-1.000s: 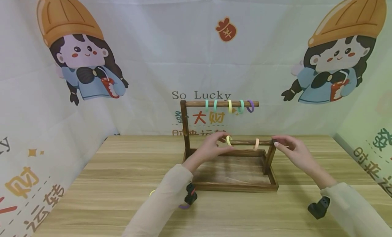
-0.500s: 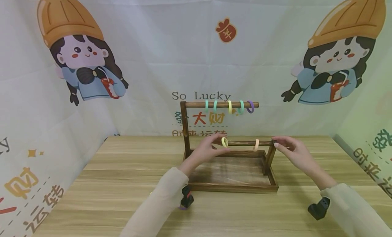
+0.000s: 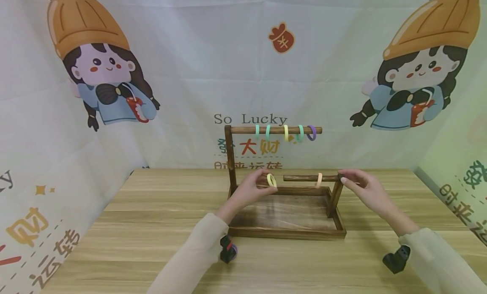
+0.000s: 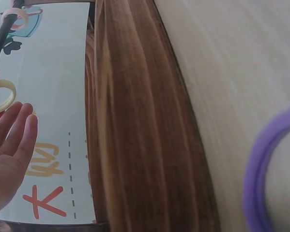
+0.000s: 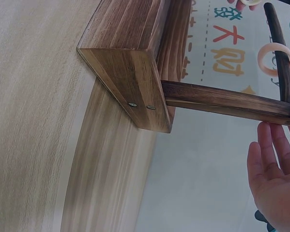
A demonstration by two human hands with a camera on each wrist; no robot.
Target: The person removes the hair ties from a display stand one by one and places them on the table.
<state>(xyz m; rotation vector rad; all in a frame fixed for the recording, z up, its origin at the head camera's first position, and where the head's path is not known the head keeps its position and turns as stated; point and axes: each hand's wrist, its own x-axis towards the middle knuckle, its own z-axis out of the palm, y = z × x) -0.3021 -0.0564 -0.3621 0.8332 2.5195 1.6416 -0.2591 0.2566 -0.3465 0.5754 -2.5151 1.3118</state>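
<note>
My left hand pinches a pale yellow ring between thumb and fingers, just left of the free end of the lower bar. In the left wrist view this yellow ring is at the left edge, the other fingers stretched out below it. My right hand holds the top of the short post of a dark wooden rack, where the lower bar joins. One peach ring hangs on that bar. The right wrist view has the right hand at the post's end, thumb mostly cut off.
On the rack's taller upper bar hang several rings, green, yellow and a purple ring at the free end. The rack's tray base rests on the wooden table. Another purple ring lies on the table beside the left wrist.
My left hand has drawn the yellow ring leftward along the lower bar and off its free end. The right hand has stayed at the post.
</note>
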